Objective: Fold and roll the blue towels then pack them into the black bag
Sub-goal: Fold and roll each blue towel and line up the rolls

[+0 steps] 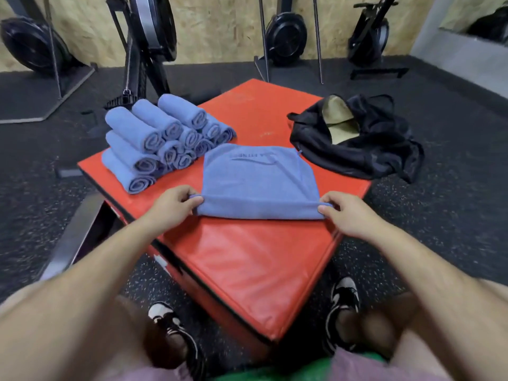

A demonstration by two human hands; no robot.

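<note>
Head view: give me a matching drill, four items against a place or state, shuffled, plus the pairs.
1 flat towel
2 rolled towels
3 black bag
4 red pad

A stacked at the far left
B mouth open, at the right corner
C bears the towels
D near edge pinched by left hand and right hand

Pairs: 1-D, 2-A, 3-B, 4-C
</note>
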